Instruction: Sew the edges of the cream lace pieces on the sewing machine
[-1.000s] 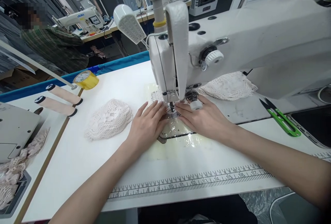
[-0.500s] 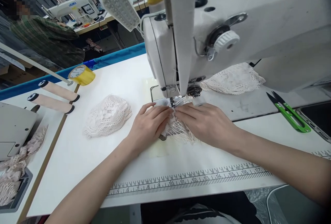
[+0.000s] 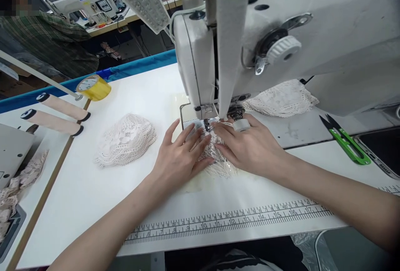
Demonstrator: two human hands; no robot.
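Note:
A piece of white lace [image 3: 220,163] lies under the presser foot [image 3: 206,125] of a white sewing machine [image 3: 195,62]. My left hand [image 3: 181,154] rests flat with spread fingers, its fingertips on the lace's left edge beside the foot. Just right of the foot, my right hand [image 3: 253,144] lies on the lace with its fingers apart, the thumb pointing left and some fingertips partly behind a round machine part.
Lace piles lie to the left [image 3: 126,139] and behind the needle area [image 3: 281,98]. Green snips [image 3: 348,144] and a phone [image 3: 381,150] are at right. Yellow tape [image 3: 93,87] and thread cones [image 3: 51,121] stand left. A person in a plaid shirt [image 3: 46,39] is beyond.
My left hand has spread its fingers, which were closer together before. My right hand's fingers have opened and shifted slightly right, around the foot's right side. The view has moved a little.

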